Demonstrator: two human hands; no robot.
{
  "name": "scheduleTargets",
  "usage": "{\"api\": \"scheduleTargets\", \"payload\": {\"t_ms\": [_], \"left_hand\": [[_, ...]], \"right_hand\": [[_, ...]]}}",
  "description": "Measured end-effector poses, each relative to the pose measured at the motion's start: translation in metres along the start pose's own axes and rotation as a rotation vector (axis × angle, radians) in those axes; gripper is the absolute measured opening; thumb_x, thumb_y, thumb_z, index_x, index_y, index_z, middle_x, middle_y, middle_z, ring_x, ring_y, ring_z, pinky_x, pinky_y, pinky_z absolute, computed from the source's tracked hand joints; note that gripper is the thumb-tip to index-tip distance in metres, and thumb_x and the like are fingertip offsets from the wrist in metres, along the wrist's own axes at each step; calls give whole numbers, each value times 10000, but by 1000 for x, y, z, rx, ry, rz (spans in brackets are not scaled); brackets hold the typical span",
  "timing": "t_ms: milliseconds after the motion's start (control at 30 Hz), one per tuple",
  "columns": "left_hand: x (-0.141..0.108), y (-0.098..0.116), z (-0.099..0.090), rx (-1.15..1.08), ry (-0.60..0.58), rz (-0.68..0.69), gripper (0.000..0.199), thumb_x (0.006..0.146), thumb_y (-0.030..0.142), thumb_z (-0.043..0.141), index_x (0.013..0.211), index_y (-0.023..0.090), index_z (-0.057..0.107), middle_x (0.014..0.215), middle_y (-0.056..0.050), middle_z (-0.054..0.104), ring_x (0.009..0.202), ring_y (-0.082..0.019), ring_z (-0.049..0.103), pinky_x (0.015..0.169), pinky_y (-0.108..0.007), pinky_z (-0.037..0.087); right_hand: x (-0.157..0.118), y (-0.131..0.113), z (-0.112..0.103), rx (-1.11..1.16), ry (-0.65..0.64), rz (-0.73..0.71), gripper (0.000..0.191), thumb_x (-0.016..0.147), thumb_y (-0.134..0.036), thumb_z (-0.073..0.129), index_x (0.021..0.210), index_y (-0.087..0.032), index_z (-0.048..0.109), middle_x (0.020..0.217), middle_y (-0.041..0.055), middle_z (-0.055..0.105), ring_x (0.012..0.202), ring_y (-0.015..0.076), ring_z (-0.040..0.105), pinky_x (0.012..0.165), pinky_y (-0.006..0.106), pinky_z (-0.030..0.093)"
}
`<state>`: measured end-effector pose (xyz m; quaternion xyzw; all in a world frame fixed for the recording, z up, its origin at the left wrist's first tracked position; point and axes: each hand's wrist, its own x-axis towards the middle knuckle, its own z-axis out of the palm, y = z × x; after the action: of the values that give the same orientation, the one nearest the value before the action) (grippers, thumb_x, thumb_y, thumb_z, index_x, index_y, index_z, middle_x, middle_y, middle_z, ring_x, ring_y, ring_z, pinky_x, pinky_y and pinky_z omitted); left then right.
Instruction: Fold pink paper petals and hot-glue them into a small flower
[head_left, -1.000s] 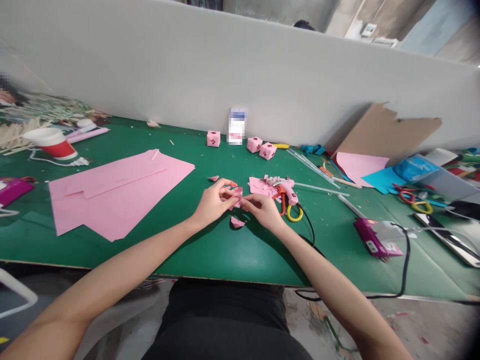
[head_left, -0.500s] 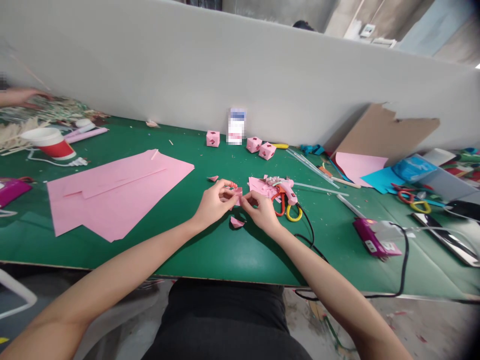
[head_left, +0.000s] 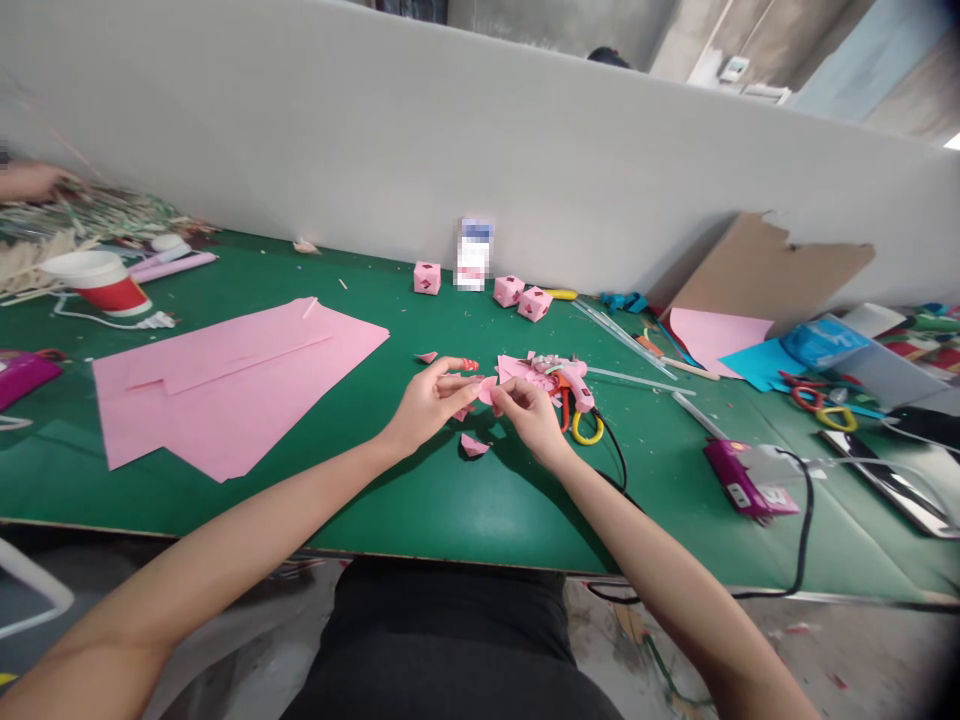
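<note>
Between my two hands is a small pink paper piece. My left hand pinches its left side with thumb and fingers, while the index finger, wrapped in something orange-red at the tip, stretches above it. On the piece's right edge, the thumb and fingertips of my right hand are closed. One folded pink scrap lies on the green table just below the hands, and another pink scrap lies beyond the left hand. More pink paper shows partly hidden under my left fingers.
Right of my hands lie a pink glue gun, scissors and paper scraps. Pink cubes stand toward the grey partition. Large pink sheets and a paper cup are left. Another person's hand touches sticks far left.
The pink piece has turned between my fingers and now shows a rounded face. My left index finger has straightened, and my right hand has shifted slightly right. The other person's hand has drawn left.
</note>
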<state>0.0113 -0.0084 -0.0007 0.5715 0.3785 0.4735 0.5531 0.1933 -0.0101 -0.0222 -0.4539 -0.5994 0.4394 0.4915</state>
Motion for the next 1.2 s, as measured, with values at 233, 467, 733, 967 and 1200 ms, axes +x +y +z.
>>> {"api": "scheduleTargets", "payload": {"t_ms": [233, 467, 733, 967, 1200], "left_hand": [[0, -1, 0, -9, -9, 1, 434, 783, 383, 745, 1114, 153, 588, 1012, -95, 743, 732, -163, 719, 685, -284, 592], [1, -2, 0, 55, 5, -11, 428, 784, 421, 736, 1094, 168, 583, 886, -50, 740, 675, -154, 694, 626, -267, 579], [2, -1, -2, 40, 21, -20, 415, 788, 408, 727, 1085, 157, 583, 798, -20, 724, 609, -133, 674, 596, -249, 550], [2, -2, 0, 51, -49, -41, 426, 805, 397, 709, 1116, 142, 568, 825, -65, 747, 790, -220, 738, 637, -283, 572], [1, -6, 0, 30, -119, -39, 431, 817, 378, 700, 1147, 143, 553, 891, -85, 753, 846, -234, 744, 667, -300, 596]], "right_hand": [[1, 2, 0, 0, 0, -8, 394, 769, -573, 694, 716, -197, 592, 617, -17, 586, 577, 122, 526, 572, 267, 425], [0, 3, 0, -4, -37, 1, 372, 796, -555, 679, 734, -191, 633, 636, -5, 624, 608, 132, 567, 612, 270, 468], [1, 1, -1, 53, -50, 39, 420, 825, -613, 596, 741, -204, 630, 682, 5, 629, 653, 150, 605, 678, 295, 518], [1, 2, -5, -131, -64, -21, 349, 814, -535, 639, 752, -192, 613, 647, -5, 613, 583, 130, 542, 572, 262, 436], [-2, 0, -4, -249, -26, -127, 302, 838, -445, 614, 678, -195, 557, 624, -22, 549, 558, 115, 475, 541, 256, 382]]}}
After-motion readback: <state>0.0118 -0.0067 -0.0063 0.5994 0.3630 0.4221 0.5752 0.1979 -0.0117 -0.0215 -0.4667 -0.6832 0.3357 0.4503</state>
